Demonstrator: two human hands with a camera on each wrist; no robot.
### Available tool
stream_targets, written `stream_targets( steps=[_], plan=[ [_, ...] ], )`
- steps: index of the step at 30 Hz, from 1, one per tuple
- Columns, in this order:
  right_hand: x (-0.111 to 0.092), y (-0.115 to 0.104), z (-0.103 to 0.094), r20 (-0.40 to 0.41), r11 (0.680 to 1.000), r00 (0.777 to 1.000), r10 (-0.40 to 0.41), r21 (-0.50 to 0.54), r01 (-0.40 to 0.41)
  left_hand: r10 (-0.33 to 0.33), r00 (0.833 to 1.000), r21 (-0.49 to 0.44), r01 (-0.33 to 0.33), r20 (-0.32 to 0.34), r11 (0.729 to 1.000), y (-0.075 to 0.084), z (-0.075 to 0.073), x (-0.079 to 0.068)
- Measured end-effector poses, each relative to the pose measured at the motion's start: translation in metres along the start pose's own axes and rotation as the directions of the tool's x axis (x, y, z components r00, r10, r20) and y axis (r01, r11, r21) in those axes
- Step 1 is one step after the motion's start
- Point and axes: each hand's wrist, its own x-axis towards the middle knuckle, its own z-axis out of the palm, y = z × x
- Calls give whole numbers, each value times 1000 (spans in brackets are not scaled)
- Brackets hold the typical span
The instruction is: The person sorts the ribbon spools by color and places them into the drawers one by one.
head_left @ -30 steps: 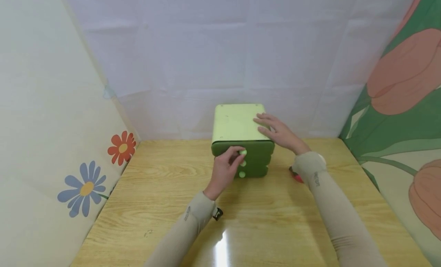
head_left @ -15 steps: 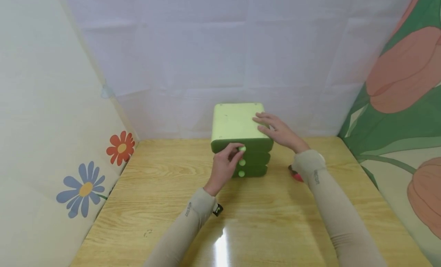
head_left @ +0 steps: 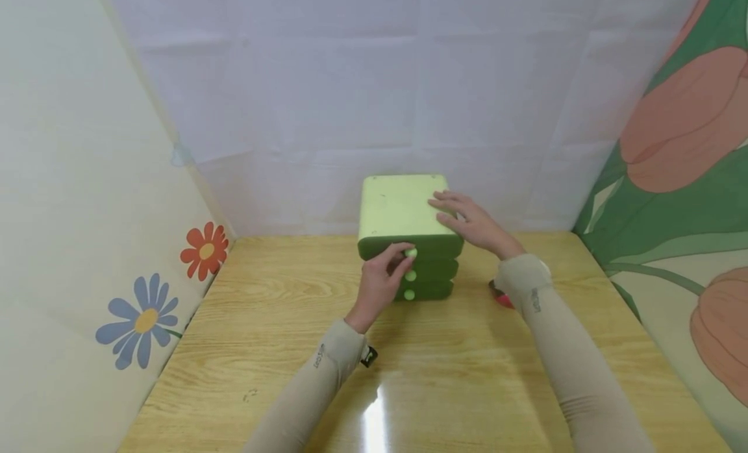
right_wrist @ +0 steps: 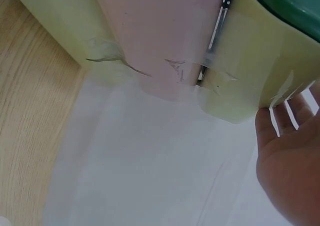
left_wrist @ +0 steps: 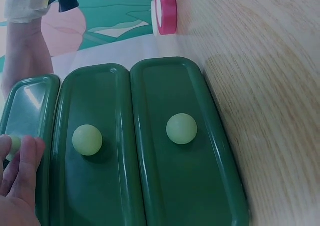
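A small three-drawer cabinet with a light green top [head_left: 403,203] and dark green drawer fronts [head_left: 435,269] stands against the back wall. Each front bears a round pale green knob [left_wrist: 182,129]. My left hand [head_left: 380,281] pinches the top drawer's knob [head_left: 411,253] between thumb and fingers. That drawer's front sits right up against the cabinet top, and the two lower drawers are in line below. My right hand [head_left: 470,222] lies with spread, nearly straight fingers on the cabinet's right top edge. In the right wrist view its fingers [right_wrist: 266,128] reach over the cabinet's side.
A pink-red round object [left_wrist: 167,10] stands on the wooden table [head_left: 280,323] to the cabinet's right, partly behind my right sleeve in the head view. A white sheet [head_left: 327,102] hangs behind, with flower-patterned walls on both sides.
My left hand has pushed the top drawer slightly inward, and the dark gap under the cabinet top has closed. The right hand has stayed in place.
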Motion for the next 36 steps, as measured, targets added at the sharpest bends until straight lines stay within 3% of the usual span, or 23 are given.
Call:
stream_targets(
  steps=[10,15,18,21,25,36],
  plan=[
    [0,1,2,-2,1000,1000,-6,11,6,66,998,22,-66,20,998,-18,-4,-28],
    [0,2,2,-9,1000,1000,0,11,0,-41,997,31,39,68,999,-26,-1,-34],
    [0,1,2,-11,1000,1000,6,18,-5,-124,986,64,117,114,991,-31,3,-35],
    [0,-1,2,-4,1000,1000,4,21,-4,-162,977,83,152,141,985,-33,8,-35],
    [-2,-1,3,1,1000,1000,-2,26,2,-173,976,67,166,129,984,-31,14,-34],
    [-2,-2,3,2,1000,1000,-8,24,8,-129,989,51,126,76,991,-32,17,-34]
  ],
)
